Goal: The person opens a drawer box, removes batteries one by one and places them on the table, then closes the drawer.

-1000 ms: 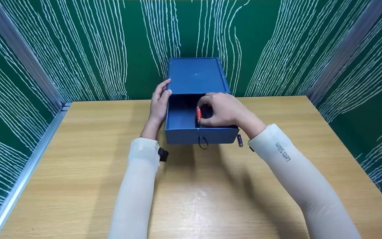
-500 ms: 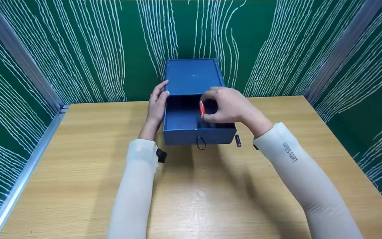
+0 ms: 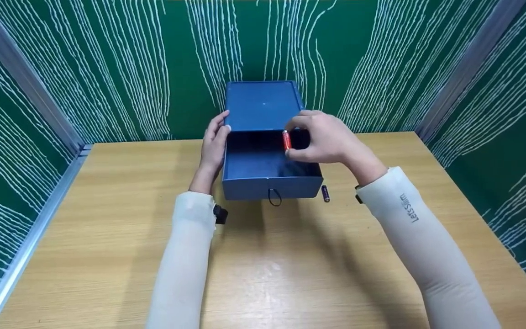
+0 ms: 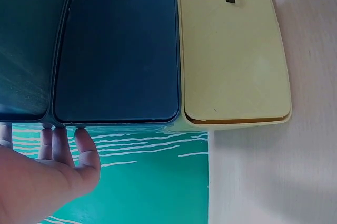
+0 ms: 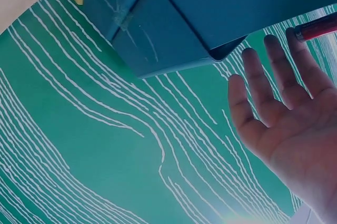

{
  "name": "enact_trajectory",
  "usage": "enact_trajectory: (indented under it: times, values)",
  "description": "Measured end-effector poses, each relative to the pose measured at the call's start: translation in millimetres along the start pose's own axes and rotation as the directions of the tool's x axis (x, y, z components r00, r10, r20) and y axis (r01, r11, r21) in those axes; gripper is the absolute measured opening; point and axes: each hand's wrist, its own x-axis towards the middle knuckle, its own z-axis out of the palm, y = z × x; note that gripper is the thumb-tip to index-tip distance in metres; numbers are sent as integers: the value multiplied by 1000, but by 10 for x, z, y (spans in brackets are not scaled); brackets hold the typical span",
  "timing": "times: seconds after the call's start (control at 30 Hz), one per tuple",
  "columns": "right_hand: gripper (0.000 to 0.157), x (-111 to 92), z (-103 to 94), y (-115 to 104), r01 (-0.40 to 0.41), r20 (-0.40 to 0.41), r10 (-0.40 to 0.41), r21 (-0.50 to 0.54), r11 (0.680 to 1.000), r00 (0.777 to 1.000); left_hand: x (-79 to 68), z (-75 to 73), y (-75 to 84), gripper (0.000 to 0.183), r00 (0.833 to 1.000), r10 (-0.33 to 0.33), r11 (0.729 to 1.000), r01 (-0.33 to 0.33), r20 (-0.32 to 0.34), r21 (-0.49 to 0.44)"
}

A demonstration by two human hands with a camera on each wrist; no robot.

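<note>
My right hand [image 3: 324, 137] pinches a red battery [image 3: 286, 140] between thumb and fingertips, above the right part of the pulled-out blue drawer [image 3: 263, 188]. In the right wrist view, the end of this battery [image 5: 316, 28] shows at a fingertip. My left hand [image 3: 213, 145] rests against the left side of the blue drawer cabinet [image 3: 264, 105], its thumb by the front edge. In the left wrist view its fingertips touch the cabinet's edge; the palm side is partly hidden. A dark purple battery [image 3: 325, 193] appears beside the drawer's front right corner.
A black loop [image 3: 274, 197] hangs from the drawer's front. Lower in the stack are another dark blue drawer [image 4: 118, 55] and a cream drawer [image 4: 231, 55]. The wooden table [image 3: 121, 228] stretches in front, bounded by green walls [image 3: 199, 100] with white wavy lines.
My right hand has risen and moved to the right with the red battery, from low inside the drawer to above it. The left hand has stayed at the cabinet's side.
</note>
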Motion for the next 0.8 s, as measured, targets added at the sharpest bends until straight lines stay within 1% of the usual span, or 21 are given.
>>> enact_trajectory:
  times: [0.17,0.47,0.63,0.8]
  values:
    - [45,-14,-19,41,-16,7,16,-4,1000,1000,-1,-1,12,42,1000,8,1000,-8,5,-2]
    - [46,-46,-90,113,-99,25,98,38,994,995,-3,0,26,42,1000,6,1000,-6,6,4]
    - [47,-85,-95,168,-116,38,115,32,993,993,-4,6,27,43,1000,1,1000,-1,16,7]
    - [49,-103,-93,215,-112,42,110,40,993,993,73,-25,-91,42,1000,5,1000,-5,15,-8]
